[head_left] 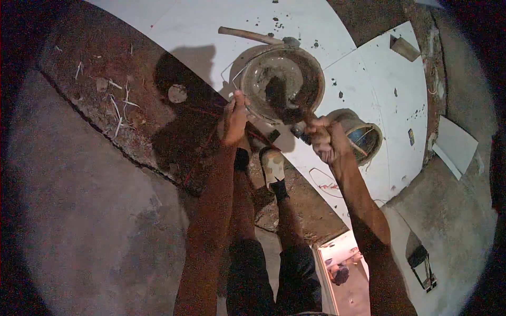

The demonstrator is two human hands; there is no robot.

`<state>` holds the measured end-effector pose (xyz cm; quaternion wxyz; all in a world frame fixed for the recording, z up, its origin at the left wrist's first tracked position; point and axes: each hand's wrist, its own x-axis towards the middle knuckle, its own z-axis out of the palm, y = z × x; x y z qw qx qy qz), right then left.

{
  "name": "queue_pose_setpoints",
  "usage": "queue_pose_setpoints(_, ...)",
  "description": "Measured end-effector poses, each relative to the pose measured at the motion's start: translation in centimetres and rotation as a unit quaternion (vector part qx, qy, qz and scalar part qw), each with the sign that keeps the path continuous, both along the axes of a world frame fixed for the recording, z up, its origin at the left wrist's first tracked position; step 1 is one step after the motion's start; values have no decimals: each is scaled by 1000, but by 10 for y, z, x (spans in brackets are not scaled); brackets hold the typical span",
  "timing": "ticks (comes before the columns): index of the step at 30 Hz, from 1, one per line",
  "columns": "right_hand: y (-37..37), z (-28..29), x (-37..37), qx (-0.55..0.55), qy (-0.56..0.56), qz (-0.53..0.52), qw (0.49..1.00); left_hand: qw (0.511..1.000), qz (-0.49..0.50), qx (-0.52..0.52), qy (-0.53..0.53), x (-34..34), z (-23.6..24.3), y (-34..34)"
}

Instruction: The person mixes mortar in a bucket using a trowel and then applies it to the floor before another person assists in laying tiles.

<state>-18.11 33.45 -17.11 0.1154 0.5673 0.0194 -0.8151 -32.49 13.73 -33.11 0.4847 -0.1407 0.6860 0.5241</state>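
Note:
A bucket [253,71] with grey, wet contents sits on a white board. My left hand [235,116] is closed at its left side, by the rim and wire handle. A dark tool head [290,113] reaches into the bucket, and my right hand [327,137] grips what looks like this tool's handle at the lower right; the fingers hide much of it. A second, smaller bucket [369,131] with a blue interior and a stick across it stands just right of that hand. A wooden-handled hammer [247,34] lies behind the large bucket.
The curved white board [395,95] borders rubble [110,89] and concrete [95,221]. A block [405,48], an offcut panel [453,147] and a black-framed object [421,266] lie rightward. My feet [272,166] are below the buckets. A co-worker [340,274] appears through a lit opening.

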Motion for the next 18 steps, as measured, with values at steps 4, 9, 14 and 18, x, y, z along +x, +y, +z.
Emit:
queue_pose_setpoints(4, -11, 40, -21, 103, -6, 143, 984, 999, 22, 13, -29, -1, 8, -7)
queue_pose_setpoints(9, 7, -72, -19, 317, -70, 125, 938, 994, 74, 49, -57, 23, 22, 27)
queue_pose_setpoints(14, -19, -43, -54, 10, 37, -149, 988, 999, 46, 11, -12, 11, -3, -18)
queue_pose_setpoints(18, -12, 12, -17, 187, -67, 180, 963, 994, 61, 95, -5, 8, 6, -6)
